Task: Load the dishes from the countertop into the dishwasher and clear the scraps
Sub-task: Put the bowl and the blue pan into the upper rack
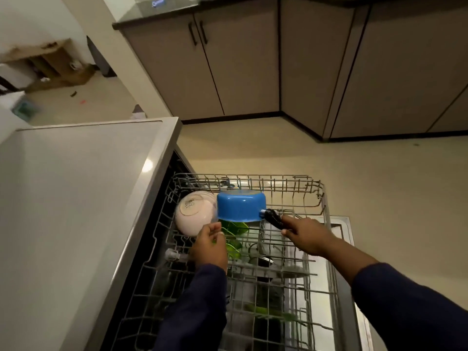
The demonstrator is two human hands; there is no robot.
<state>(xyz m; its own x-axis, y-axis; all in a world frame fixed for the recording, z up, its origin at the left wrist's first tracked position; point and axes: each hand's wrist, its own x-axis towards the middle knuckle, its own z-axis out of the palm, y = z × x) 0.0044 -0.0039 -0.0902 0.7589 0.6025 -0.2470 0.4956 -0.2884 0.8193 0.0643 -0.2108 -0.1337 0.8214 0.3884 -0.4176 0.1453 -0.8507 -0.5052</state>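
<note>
1. Head view: the right hand (307,236) grips the end of the black handle (273,217) of a blue saucepan (240,205), fingers curled round it.
2. The saucepan is turned upside down, base up, in the pulled-out wire rack (298,188) of the dishwasher, just beyond both hands and between them.
3. The left hand (210,245) has its fingers bent, with something green (214,241) showing between the fingertips; blur hides whether it pinches it.
4. A pale bowl (191,214) lies tipped on its side, base toward the camera, just beyond the left hand and touching the saucepan's left side.
5. Green dishes (234,228) stand in the rack under the saucepan, just right of the left hand.
6. Another green item (268,312) lies lower down, between the two dark sleeves (195,312).
7. The grey countertop (76,198) runs along the left of the left arm.
8. Beige cupboards (240,59) stand well beyond the hands.
</note>
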